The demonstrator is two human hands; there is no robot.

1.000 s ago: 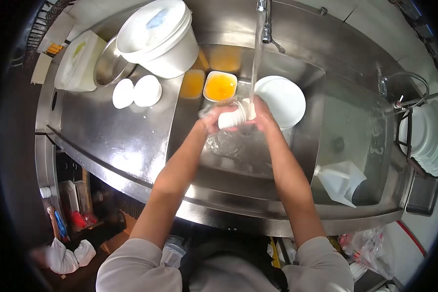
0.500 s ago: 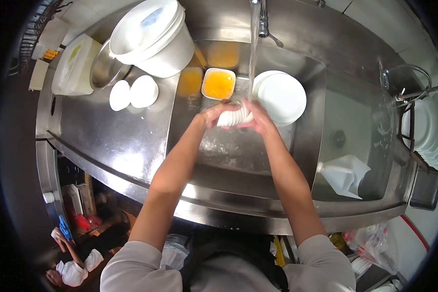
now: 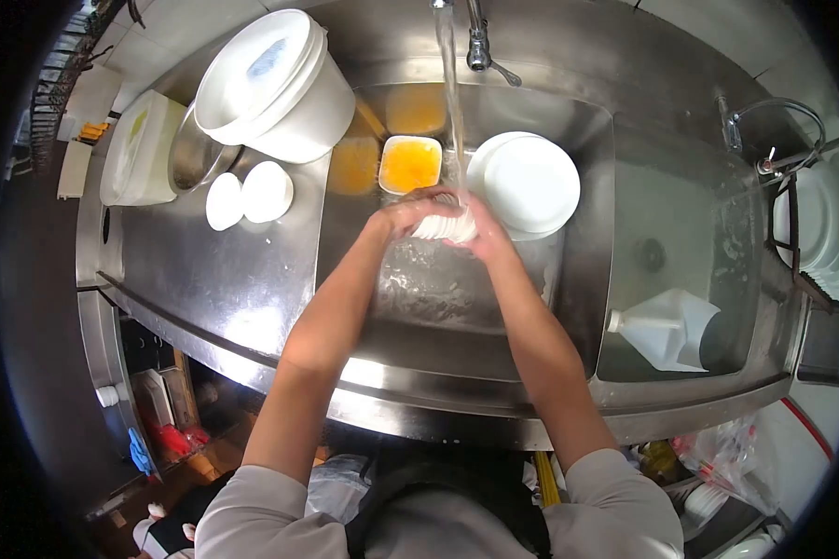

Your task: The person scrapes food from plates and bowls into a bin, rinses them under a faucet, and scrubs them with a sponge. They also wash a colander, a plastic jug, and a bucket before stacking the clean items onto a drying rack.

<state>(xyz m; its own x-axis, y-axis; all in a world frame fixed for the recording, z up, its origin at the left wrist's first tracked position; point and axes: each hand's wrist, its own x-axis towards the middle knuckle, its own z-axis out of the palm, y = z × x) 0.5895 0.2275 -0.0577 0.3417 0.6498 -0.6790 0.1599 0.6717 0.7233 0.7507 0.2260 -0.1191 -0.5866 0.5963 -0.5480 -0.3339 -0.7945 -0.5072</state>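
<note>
A stack of small white dishes [image 3: 441, 226] is gripped between both my hands over the left sink basin. My left hand [image 3: 403, 215] closes around its left end, and my right hand [image 3: 484, 229] wraps the right end. Water [image 3: 453, 112] from the tap runs down onto the stack and my fingers. Just behind my left hand sits a square white container [image 3: 410, 165] with orange-yellow contents. White plates [image 3: 533, 186] lie overlapping in the basin, right of my right hand. My fingers partly hide the dishes.
A lidded white bucket [image 3: 280, 93] and two white rounded items [image 3: 268, 192] stand on the left counter. The right basin holds water and a cut white plastic jug [image 3: 667, 328]. Several plates [image 3: 816, 219] stand in a rack at far right. Another person [image 3: 172, 531] is at lower left.
The view has shifted slightly, so the sink items sit a little differently in frame. Both hands still hold the dish stack under the water. The person at lower left is now mostly out of view.
</note>
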